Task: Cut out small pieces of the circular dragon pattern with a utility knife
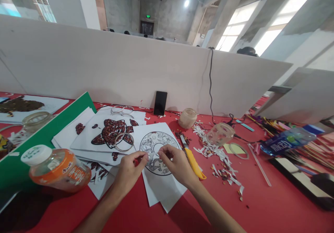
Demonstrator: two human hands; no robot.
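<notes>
A white sheet printed with a round black-and-white ornamental pattern (150, 141) lies in the middle of the red table. Over its lower half, my left hand (132, 166) is closed, thumb and forefinger pinched together. My right hand (175, 160) faces it from the other side, its fingers also pinched. Whatever lies between the fingertips is too small to make out. Just right of the sheet is a yellow utility knife (193, 161) with its blade out. To the left, a tape roll (124, 149) rests on a picture of dark red beans (112, 131).
An orange-labelled bottle (61, 170) lies at left beside a green board (39, 137). A phone (160, 103) leans on the white partition (125, 66). At right are glass jars (221, 134), paper shreds (229, 163), scattered beans and a blue-labelled bottle (288, 139).
</notes>
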